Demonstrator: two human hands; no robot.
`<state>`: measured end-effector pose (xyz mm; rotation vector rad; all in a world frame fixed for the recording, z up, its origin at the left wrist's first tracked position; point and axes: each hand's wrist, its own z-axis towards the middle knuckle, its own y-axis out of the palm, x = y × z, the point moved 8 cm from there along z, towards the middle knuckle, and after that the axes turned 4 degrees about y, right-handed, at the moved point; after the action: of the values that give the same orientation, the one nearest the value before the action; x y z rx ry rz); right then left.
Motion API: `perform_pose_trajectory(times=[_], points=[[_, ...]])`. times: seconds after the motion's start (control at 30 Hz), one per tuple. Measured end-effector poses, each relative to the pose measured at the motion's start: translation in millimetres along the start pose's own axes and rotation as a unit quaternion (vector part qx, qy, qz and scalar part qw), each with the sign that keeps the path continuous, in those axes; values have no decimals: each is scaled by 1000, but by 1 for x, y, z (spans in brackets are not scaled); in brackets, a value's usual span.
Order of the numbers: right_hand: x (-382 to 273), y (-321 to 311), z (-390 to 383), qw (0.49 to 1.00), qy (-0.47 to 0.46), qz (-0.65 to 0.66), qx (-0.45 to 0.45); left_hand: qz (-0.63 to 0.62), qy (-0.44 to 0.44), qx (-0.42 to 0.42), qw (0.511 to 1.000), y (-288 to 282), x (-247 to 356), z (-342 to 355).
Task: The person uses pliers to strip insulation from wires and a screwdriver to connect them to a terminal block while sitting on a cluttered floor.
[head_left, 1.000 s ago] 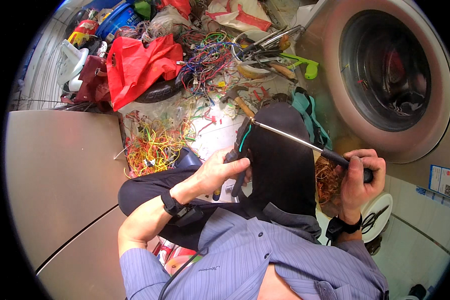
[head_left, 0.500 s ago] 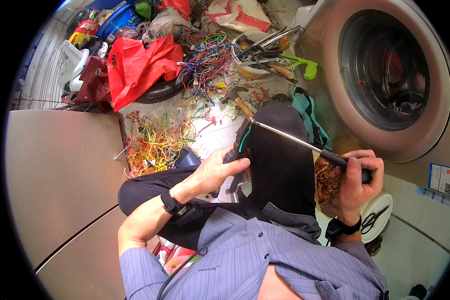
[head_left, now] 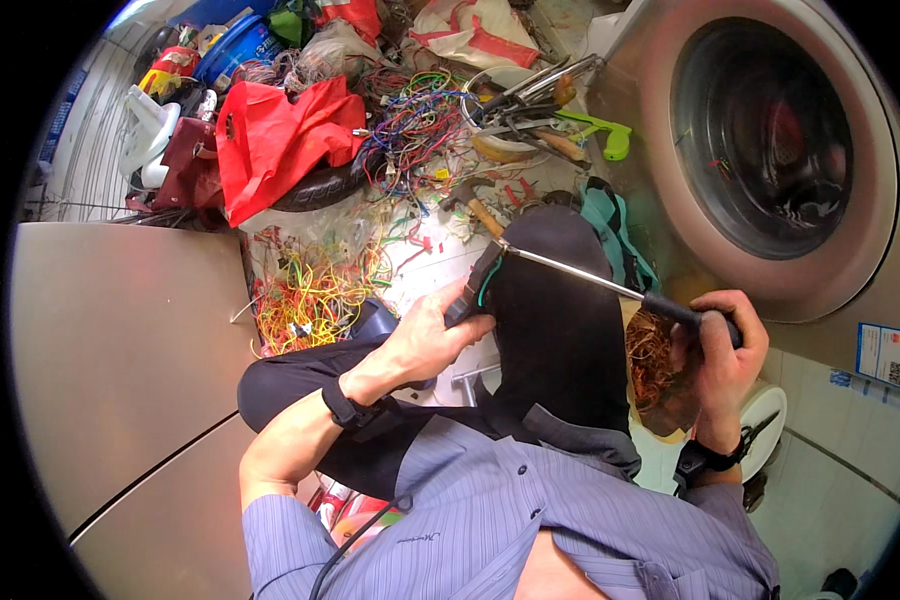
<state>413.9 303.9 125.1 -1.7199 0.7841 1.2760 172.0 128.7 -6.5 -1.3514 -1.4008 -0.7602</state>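
Observation:
My left hand [head_left: 432, 335] is closed round a dark tool [head_left: 478, 285] with a thin teal strip along it, beside my raised black-trousered knee. My fingers hide much of it. My right hand [head_left: 725, 355] grips the black handle of a long screwdriver [head_left: 585, 275]. Its steel shaft crosses over the knee, and its tip meets the upper end of the dark tool; exactly what it touches is too small to tell. Just beyond that tip lies a hammer [head_left: 485, 213] with a wooden handle.
Tangled coloured wires [head_left: 315, 295], a red bag [head_left: 280, 140] and a bowl of tools [head_left: 515, 115] crowd the floor ahead. A washing machine [head_left: 870, 280] stands at the right, metal panels [head_left: 130, 340] at the left. Copper scrap [head_left: 650, 355] and a white dish [head_left: 770, 410] lie by my right hand.
My right hand has shifted slightly up and away from me with the screwdriver handle. My left hand and the dark tool have moved slightly, its lower handles now more hidden.

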Motion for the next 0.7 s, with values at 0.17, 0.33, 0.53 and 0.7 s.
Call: perform_pose_trajectory(times=[0.17, 0.33, 0.53, 0.7], points=[[-7, -1, -4, 994, -26, -62, -83, -3, 1, 9, 1000, 0, 4, 0], [-13, 12, -7, 965, 158, -8, -208, 32, 33, 30, 999, -3, 2, -2], [3, 16, -3, 929, 218, -47, -294, 47, 84, 23, 995, -2, 11, 0], [6, 18, 6, 926, 236, -55, -288, 48, 81, 8, 996, -4, 8, -1]])
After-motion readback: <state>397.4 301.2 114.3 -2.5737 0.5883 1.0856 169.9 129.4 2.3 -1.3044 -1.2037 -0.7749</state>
